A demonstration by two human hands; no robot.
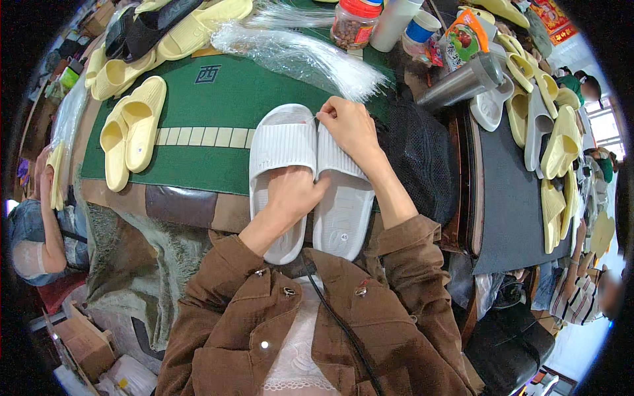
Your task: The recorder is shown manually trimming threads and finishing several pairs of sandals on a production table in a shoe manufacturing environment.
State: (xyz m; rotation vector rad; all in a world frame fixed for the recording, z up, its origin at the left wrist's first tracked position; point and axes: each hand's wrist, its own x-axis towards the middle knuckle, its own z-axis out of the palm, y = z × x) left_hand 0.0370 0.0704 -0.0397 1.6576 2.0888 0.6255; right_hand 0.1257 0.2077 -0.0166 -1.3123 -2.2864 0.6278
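A pair of light grey slide sandals lies side by side at the table's near edge, soles down and toes pointing away from me. My left hand [289, 198] reaches into the left slide [284, 142] under its ribbed strap. Its fingers are hidden there; the thumb extends toward the strap of the right slide [343, 218]. My right hand [351, 129] is closed in a pinch at the toe end of the right slide, above its strap. What sits between those fingertips is too small to make out.
Ahead lies a bundle of clear plastic strands [297, 56] on the green mat [198, 109]. Pale yellow slides [135, 125] rest at left. A steel tumbler [462, 82], a red-lidded jar [353, 26] and a black mesh bag [419, 155] stand at right. Other people sit at both sides.
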